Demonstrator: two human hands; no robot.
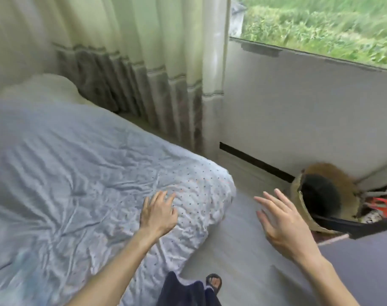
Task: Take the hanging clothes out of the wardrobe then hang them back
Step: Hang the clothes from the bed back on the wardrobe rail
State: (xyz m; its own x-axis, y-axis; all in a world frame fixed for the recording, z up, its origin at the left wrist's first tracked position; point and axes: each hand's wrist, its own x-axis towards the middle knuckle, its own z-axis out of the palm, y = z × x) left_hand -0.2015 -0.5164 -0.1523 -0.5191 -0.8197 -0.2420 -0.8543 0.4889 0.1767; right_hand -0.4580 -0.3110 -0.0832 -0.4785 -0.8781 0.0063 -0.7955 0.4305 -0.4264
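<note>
2 empty grips, fingers apart: left hand (158, 214) over the dotted bed cover (77, 162), right hand (280, 221) above the floor (232, 261)

Left hand (158, 212) out ahead, palm down, fingers spread and lightly bent, holding nothing. Right hand (283, 219) level with it and well apart, palm down and tilted inward, fingers straight and fanned, also holding nothing. Both forearms bare: left forearm (121, 259) runs in from bottom centre, right forearm (325, 274) from bottom right. One foot (214, 282) shows low between them.
</note>
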